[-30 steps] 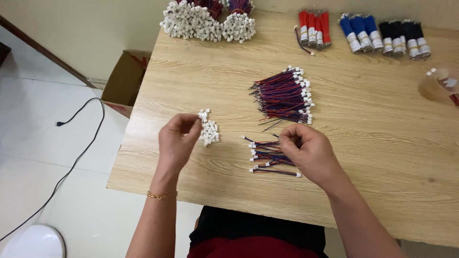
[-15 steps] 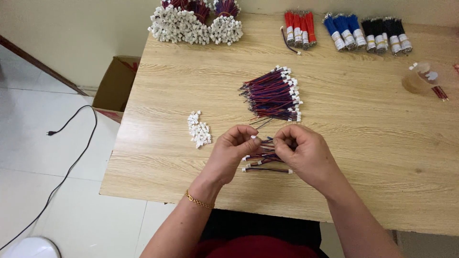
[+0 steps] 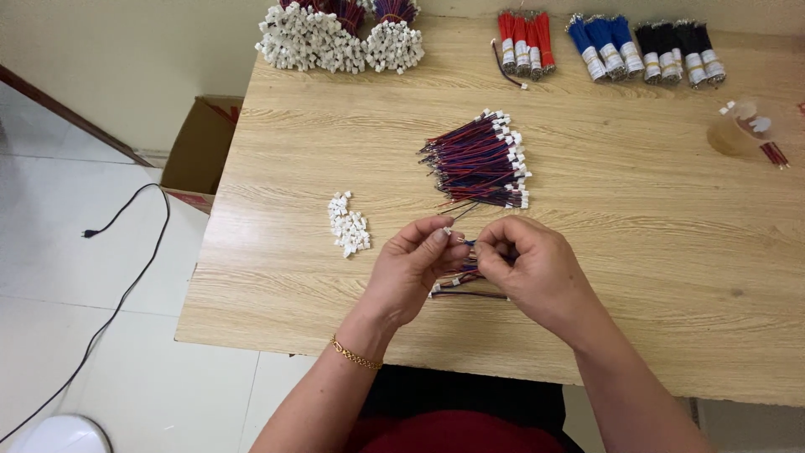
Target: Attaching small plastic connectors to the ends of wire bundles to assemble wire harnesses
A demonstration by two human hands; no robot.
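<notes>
Over the wooden table (image 3: 637,252), two hands, left hand (image 3: 411,273) and right hand (image 3: 532,268), pinch one short wire (image 3: 466,244) between their fingers.

Bright, even, soft light; faint shadows, sharp focus, slight wide-angle edge distortion.

We count two hands (image 3: 470,260) over one table (image 3: 637,277). Far along it lie three red wire bundles (image 3: 526,38), three blue bundles (image 3: 602,40) and four black bundles (image 3: 681,46). One heap of white connectors (image 3: 348,224) sits left, one cardboard box (image 3: 201,151) beside the table.
</notes>
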